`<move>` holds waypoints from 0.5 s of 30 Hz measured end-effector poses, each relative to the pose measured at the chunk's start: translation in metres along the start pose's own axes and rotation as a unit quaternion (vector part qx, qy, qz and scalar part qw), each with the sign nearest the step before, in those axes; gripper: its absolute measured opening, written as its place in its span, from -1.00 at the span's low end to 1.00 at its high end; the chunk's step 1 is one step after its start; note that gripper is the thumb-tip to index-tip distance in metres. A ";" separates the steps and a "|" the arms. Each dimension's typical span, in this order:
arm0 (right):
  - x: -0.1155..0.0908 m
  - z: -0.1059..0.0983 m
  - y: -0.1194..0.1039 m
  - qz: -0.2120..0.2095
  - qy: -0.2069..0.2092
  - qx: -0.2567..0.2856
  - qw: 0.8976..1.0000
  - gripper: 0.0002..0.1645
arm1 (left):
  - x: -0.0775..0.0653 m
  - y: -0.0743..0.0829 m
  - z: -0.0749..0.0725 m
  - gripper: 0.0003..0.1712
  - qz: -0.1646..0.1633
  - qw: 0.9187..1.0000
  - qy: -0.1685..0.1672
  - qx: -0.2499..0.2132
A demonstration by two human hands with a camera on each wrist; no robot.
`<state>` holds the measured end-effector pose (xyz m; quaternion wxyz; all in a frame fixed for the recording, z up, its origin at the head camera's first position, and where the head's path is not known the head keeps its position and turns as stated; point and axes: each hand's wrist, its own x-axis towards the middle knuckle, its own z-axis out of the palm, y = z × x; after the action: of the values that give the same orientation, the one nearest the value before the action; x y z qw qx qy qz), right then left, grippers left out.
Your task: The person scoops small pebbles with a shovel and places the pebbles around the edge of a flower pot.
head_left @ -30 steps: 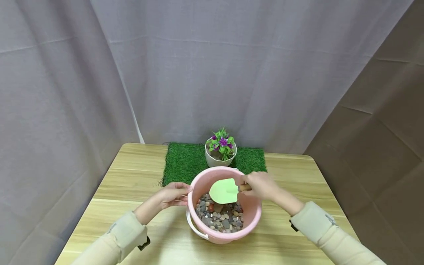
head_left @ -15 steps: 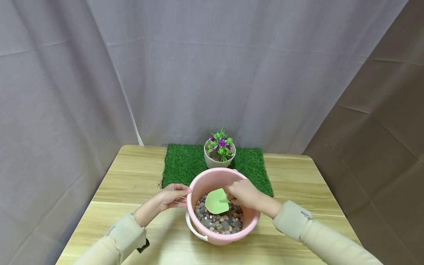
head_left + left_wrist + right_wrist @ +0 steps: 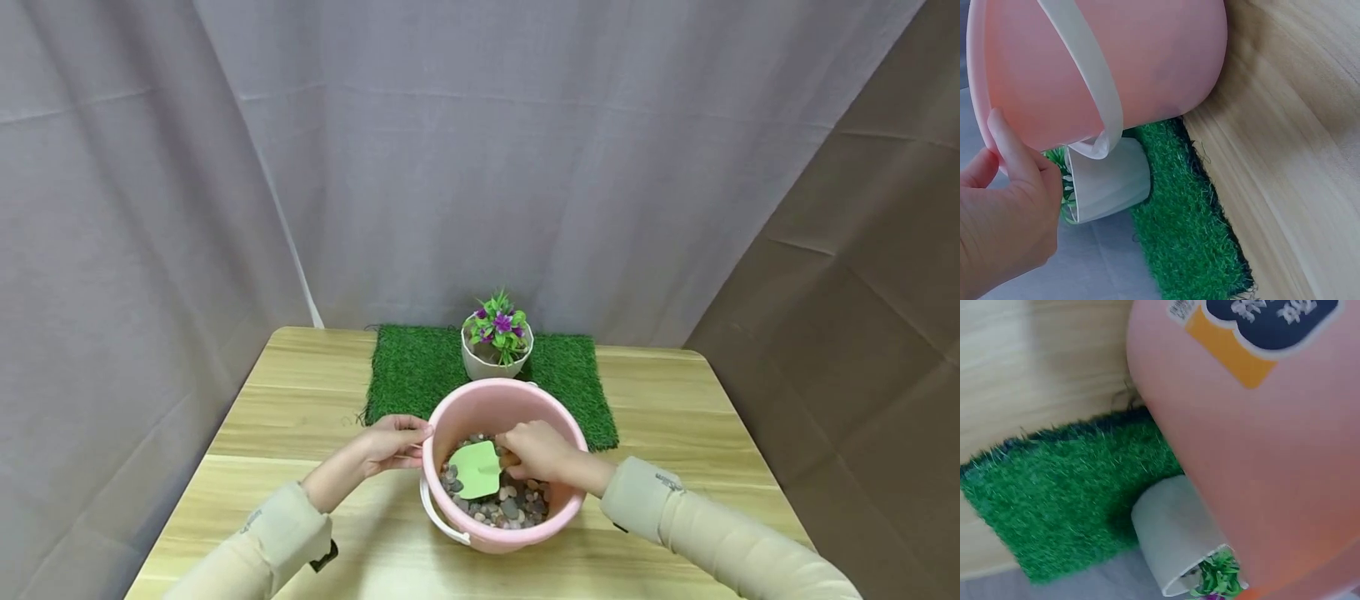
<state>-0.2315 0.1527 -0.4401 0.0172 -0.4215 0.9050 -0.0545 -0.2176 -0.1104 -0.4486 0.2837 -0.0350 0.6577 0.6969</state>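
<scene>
A: ok so who's holding what?

B: Left hand (image 3: 392, 444) is pinching the rim of the pink bucket (image 3: 495, 408), thumb one side, fingers the other. Right hand (image 3: 542, 454) is down inside the bucket, fingers curled round the green shovel (image 3: 477, 471); they hide most of its handle. The blade's against the stones (image 3: 510, 510), in the bucket's left part.

A: any writing?

B: Only the right wrist cam gets the bucket's label (image 3: 1229, 353): white characters on a dark cloud shape, orange below, plus what looks like a barcode in the corner. Cut off and too soft for me to read. There's dark script on the right cuff (image 3: 670, 482) too, way too small.

A: left wrist cam?

B: White bucket handle (image 3: 1094, 69) hanging down the outside. Neither wrist cam gets the stones, that's head view only.

A: and around the bucket?

B: Just beyond it, a white flowerpot (image 3: 491, 367) with purple flowers (image 3: 501, 322) on a fake grass mat (image 3: 416, 367). Wooden table (image 3: 300, 408) underneath, grey curtain (image 3: 487, 167) behind.
</scene>
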 end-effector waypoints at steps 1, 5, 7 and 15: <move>-0.001 0.001 0.001 0.006 -0.003 0.009 1.000 -0.75 | 0.000 0.000 0.000 -0.69 0.000 1.000 -0.001 -0.001; -0.003 0.002 0.007 0.008 -0.007 0.036 0.999 -0.73 | 0.001 -0.002 0.001 -0.66 0.000 1.000 0.001 0.000; -0.004 0.001 0.008 0.003 -0.015 0.036 0.999 -0.72 | 0.001 -0.003 0.001 -0.64 0.002 1.000 0.001 -0.001; -0.004 -0.001 0.012 -0.040 -0.020 0.014 0.999 -0.72 | 0.001 -0.003 -0.001 -0.64 0.002 1.000 -0.005 -0.001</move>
<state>-0.2383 0.1631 -0.4409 0.0389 -0.4583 0.8860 -0.0593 -0.2167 -0.1109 -0.4519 0.2853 -0.0307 0.6555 0.6986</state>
